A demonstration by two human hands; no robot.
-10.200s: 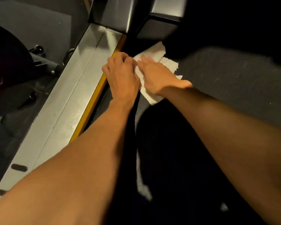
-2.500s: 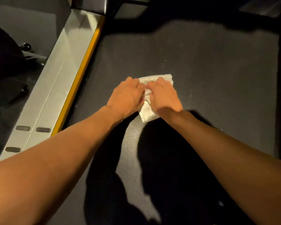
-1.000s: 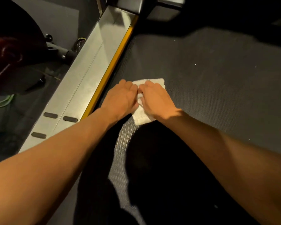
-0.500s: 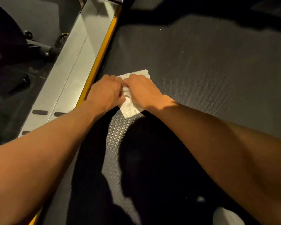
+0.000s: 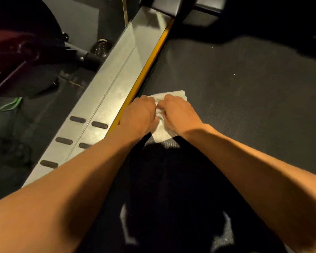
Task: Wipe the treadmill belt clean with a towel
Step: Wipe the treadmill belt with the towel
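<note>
Head view: both hands press down on the towel (image 5: pixel 177 94), side by side, with the fingers bent over it. The left hand (image 5: pixel 140 115) covers its left part and the right hand (image 5: pixel 179 115) its right part. The fingertips curl into the cloth and bunch it up between the two hands, so each hand has a hold on it.

Two and a half seconds ago the hands and towel were nearer the middle of the treadmill belt (image 5: pixel 235 99). They now sit at its left edge, and the left hand's outer side meets the yellow strip (image 5: pixel 148 64) that borders the belt. The grip looks the same as half a second ago.

The towel is white and thin and lies flat on the belt. Its far edge pokes out past the fingertips, a near corner shows below the wrists, and creases run through it between the hands.

The belt is dark grey with a fine texture and a few pale specks. The person's shadow falls across its near part. Left of the yellow strip runs a silver side rail (image 5: pixel 109 95) with black oval pads (image 5: pixel 77 119). Farther left, a dark red machine (image 5: pixel 11 52) stands on the floor beside a green cable (image 5: pixel 9 105).
</note>
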